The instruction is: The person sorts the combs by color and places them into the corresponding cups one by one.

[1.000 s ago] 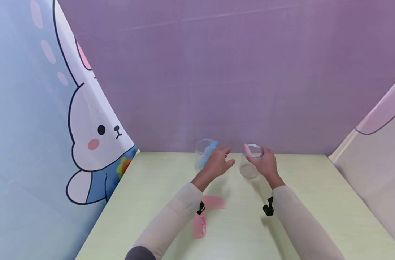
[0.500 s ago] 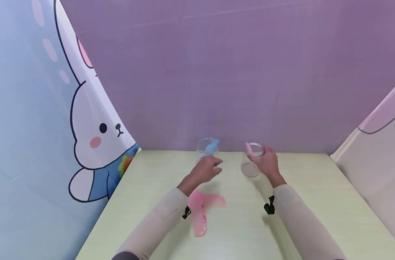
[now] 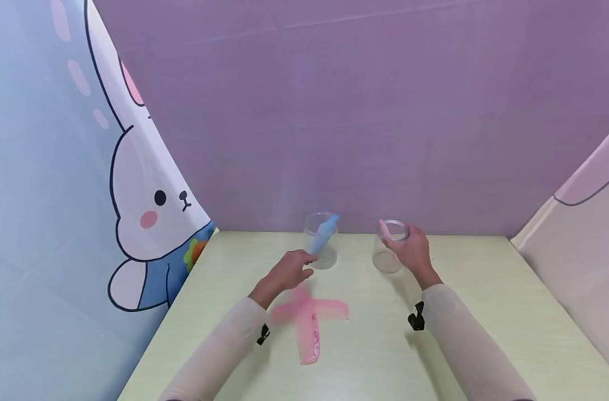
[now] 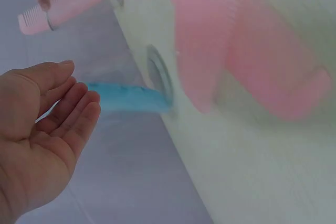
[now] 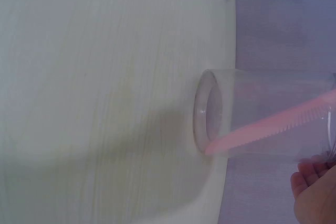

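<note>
My right hand (image 3: 409,252) grips the upper part of a clear jar (image 3: 386,263), its thumb near the rim. A pink comb (image 5: 268,124) leans inside that jar, teeth visible in the right wrist view. My left hand (image 3: 286,271) hovers in front of another clear jar (image 3: 327,259), fingers loosely bent and nothing in them. In that jar leans a long blue object (image 3: 324,233) with darker marks; whether it has teeth cannot be made out. Pink combs (image 3: 307,334) lie crossed on the table below my left hand, blurred in the left wrist view (image 4: 202,40).
The pale table (image 3: 465,312) meets a purple cloth backdrop (image 3: 354,111) just behind both jars. A blue cloth with a printed rabbit (image 3: 144,223) hangs at the left, and a pale cloth (image 3: 580,267) borders the right side.
My left hand has drawn back leftward and toward me, away from the jar with the blue object, uncovering that jar and more of the pink combs. My right hand stays on its jar.
</note>
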### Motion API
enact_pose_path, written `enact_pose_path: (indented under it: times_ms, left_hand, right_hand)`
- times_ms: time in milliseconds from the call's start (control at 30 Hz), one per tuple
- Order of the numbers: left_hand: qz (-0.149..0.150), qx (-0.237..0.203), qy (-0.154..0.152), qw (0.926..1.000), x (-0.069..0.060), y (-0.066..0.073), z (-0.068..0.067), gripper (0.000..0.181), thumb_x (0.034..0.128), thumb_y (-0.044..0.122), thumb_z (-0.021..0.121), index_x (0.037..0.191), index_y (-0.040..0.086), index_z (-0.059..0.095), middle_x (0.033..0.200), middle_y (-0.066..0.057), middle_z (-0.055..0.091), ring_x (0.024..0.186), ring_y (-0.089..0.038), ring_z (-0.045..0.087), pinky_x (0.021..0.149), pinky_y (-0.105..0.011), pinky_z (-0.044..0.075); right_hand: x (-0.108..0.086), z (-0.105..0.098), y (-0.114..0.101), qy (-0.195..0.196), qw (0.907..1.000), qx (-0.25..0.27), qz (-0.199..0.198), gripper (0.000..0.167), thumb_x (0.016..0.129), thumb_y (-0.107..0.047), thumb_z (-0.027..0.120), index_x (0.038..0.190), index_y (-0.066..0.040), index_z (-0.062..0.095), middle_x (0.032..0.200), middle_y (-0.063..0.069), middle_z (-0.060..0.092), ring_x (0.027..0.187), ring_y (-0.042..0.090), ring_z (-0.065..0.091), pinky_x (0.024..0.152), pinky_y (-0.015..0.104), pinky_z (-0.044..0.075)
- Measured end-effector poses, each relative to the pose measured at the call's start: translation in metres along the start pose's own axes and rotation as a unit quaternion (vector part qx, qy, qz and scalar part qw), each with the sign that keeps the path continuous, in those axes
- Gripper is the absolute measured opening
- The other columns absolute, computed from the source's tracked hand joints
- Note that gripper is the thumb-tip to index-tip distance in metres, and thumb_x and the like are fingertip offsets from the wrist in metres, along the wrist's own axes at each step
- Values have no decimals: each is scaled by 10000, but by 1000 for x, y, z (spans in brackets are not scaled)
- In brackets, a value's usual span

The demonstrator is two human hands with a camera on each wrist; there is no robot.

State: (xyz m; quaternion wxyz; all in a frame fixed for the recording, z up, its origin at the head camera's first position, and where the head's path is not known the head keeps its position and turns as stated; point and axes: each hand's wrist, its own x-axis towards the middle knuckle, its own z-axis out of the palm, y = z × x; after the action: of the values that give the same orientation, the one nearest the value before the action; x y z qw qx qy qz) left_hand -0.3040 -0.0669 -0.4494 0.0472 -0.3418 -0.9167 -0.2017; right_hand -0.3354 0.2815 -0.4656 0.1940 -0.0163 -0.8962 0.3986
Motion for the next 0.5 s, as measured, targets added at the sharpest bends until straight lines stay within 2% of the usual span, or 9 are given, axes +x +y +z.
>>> enact_pose_path:
  times_ms: [133,300,500]
  left_hand:
    - [-66,-29,-58,10000,-8,-10,0,254,925,52,713,1178,32,710,1062,-153,731,996,-309,695,885,-431,577]
    - [-338,-148,-401,9985,-15,-23,3,353,929,44,712,1276,-17,680,1192,-188,718,1101,-325,683,978,-449,554]
    - [-684,235,-821,9940,-24,-37,10,400,920,23,719,1317,23,668,1277,-136,693,1228,-307,632,1069,-433,504]
  right_hand:
    - [1,0,1,19,10000,-5,36,717,857,-384,792,1340,83,541,1271,299,583,1155,439,555,922,580,495]
    - [3,0,2,56,10000,10,-12,714,854,-385,797,1337,78,543,1259,290,592,1156,439,554,932,582,491]
    - [3,3,5,25,10000,26,-18,713,851,-386,799,1337,69,543,1263,280,594,1162,432,555,939,575,492]
